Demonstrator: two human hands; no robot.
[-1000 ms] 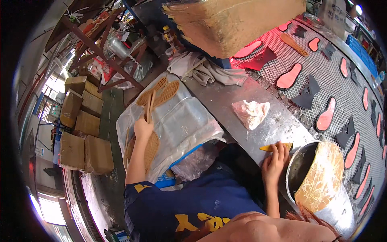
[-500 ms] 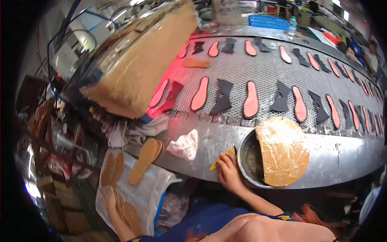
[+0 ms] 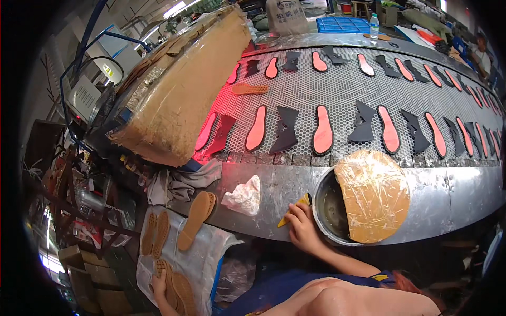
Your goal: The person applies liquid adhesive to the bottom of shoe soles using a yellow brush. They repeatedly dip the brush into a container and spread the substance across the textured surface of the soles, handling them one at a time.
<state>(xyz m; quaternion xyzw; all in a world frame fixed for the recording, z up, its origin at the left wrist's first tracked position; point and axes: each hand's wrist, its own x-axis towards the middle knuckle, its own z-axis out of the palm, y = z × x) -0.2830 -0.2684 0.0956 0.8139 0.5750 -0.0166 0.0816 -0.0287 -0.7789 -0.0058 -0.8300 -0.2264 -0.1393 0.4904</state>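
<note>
At the lower left, my left hand (image 3: pixel 159 284) is closed on the edge of a tan shoe sole (image 3: pixel 165 268) in a small group, its fingers partly hidden. More tan soles (image 3: pixel 182 289) with patterned faces lie against it. My right hand (image 3: pixel 304 227) is wrapped round a yellow tool (image 3: pixel 285 219) with a dark tip, just left of a round metal pot (image 3: pixel 321 224). A tan, tape-covered board (image 3: pixel 374 197) covers the right part of the pot. Inside the uncovered part, the bottom looks dark and wet.
A mesh conveyor (image 3: pixel 311 95) carries rows of pink-faced insoles (image 3: pixel 323 130) and black shoe uppers (image 3: pixel 286 130). A large tan hood (image 3: pixel 179 100) stands over its left end, beside red light. A crumpled white cloth (image 3: pixel 243 196) lies on the metal ledge (image 3: pixel 274 184). Two further sole pairs (image 3: pixel 196 221) lie nearby.
My left hand has moved down and nearer to me with the soles, which now show more of their patterned faces. My right hand keeps the yellow tool beside the pot. The view has shifted slightly.
</note>
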